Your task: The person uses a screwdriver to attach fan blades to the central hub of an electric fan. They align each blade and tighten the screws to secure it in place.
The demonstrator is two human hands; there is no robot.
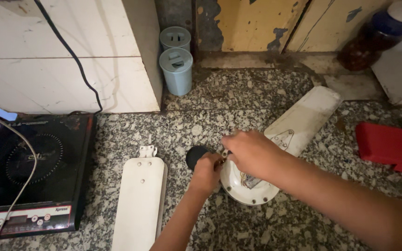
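On the speckled granite floor (238, 97), a round white fan motor (247, 188) is seen lying flat, with wires showing at its middle. The left hand (206, 173) is closed around a black-handled tool (196, 155), whose round black end sticks out above the fist; the tool's tip is hidden between the two hands. The right hand (252, 152) is laid over the top of the motor, fingers curled at its near edge just beside the left hand; whether anything is pinched in it cannot be told. One white blade (305, 118) is seen reaching from the motor up and to the right, with a metal bracket near its root. A second, loose blade (140, 202) is laid to the left of the hands, apart from the motor, its bracket end pointing away. Further left, a black induction cooker (29, 172) is set on the floor, a white cable crossing it. Two pale blue canisters (177, 69) are stood by the tiled wall. A red lid (389, 145) is lying at the right, and a dark jar (373, 39) is leaning in the far corner.
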